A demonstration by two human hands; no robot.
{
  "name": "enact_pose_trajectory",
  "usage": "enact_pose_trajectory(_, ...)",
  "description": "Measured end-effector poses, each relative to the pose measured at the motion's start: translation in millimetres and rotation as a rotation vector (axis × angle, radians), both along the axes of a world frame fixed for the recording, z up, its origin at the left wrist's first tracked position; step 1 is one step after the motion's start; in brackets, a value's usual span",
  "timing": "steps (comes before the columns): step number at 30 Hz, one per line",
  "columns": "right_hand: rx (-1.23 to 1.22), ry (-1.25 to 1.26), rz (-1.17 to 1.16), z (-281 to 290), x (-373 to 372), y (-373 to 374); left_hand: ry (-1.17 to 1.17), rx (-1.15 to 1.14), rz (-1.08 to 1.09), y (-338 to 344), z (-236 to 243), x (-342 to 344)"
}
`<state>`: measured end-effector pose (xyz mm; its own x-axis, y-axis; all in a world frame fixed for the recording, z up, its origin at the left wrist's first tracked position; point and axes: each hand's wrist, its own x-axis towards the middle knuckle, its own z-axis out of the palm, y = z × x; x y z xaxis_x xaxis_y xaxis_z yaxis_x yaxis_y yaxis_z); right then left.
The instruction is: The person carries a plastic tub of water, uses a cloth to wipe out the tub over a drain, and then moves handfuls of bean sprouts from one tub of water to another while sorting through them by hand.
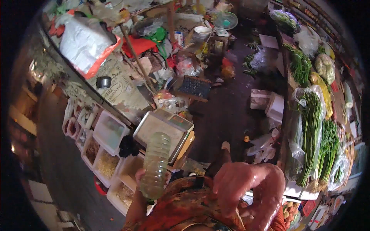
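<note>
My left hand (141,176) is wrapped round a ribbed clear plastic bottle (156,161), low and left of centre. It is tilted, with its broad end away from me and its narrower end towards my body. Pale yellowish-green colour shows through the wall. My right hand (241,183) is raised close to the camera at lower right, bent at the wrist, fingers curled down and pressed together. Its fingertips are partly hidden, and I cannot make out anything between them. Beyond the bottle sits a weighing scale (154,127) with a flat metal pan.
White plastic tubs (110,127) with shredded food stand at left. Bundles of long green vegetables (310,134) lie along the right-hand counter. A dark crate (194,87), foam boxes (275,107) and plastic bags are on the floor. A small fan (226,20) stands at the back.
</note>
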<state>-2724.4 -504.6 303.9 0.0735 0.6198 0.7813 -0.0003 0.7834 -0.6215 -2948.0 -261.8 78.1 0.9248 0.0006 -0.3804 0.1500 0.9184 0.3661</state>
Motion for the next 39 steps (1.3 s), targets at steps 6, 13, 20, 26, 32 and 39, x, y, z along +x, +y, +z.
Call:
enact_pose_trajectory(6,0.385,0.139,0.3,-3.3,-17.9,47.2,-0.059,-0.09,0.101,-2.1,5.5,-10.9)
enact_pose_trajectory(13,0.595,0.24,0.114,-5.7,-36.1,61.0,0.032,0.03,0.1,-10.1,15.7,-7.5)
enact_pose_trajectory(20,0.396,0.057,0.367,5.5,-8.8,38.7,0.02,0.011,0.07,-15.1,7.2,1.0)
enact_pose_trajectory(26,0.04,0.047,0.373,2.6,17.0,24.3,0.044,0.02,0.023,-9.2,-0.4,10.0)
enact_pose_trajectory(32,-0.294,0.396,-0.58,-59.1,80.3,-19.5,0.061,-0.033,0.092,-12.7,-7.3,38.7)
enact_pose_trajectory(39,-0.704,0.697,-1.144,-160.4,176.0,-111.1,0.192,0.018,0.018,-12.4,5.8,135.3)
